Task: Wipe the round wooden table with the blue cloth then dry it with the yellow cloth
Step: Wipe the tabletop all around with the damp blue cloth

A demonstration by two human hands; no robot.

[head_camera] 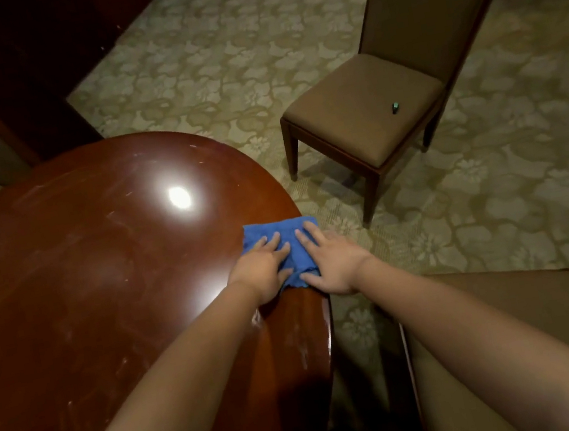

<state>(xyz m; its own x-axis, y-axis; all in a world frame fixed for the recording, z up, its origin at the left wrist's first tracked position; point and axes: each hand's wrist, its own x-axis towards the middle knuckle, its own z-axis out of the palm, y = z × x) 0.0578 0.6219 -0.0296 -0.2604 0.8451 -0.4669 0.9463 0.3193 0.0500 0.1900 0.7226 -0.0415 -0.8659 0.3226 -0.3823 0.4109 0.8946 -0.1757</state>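
Your left hand [264,270] and right hand [333,262] pressed flat, fingers straight, on the crumpled blue cloth [290,248]. It lay at the right edge of the glossy, scuffed round wooden table [94,267].

Bare desk [94,267] top open left of the hands, chair [369,124] beyond the right edge, second chair [504,328] close below right, carpet [209,57] open between.

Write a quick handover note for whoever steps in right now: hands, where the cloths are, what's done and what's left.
Left hand and right hand: both flat, fingers straight, pressing the blue cloth.
Blue cloth lies at the right edge of the round wooden table.
Yellow cloth: not in view.
Done: wiping is under way; how much is covered cannot be told, smears show across the top.
Left: finish wiping, then dry with the yellow cloth.
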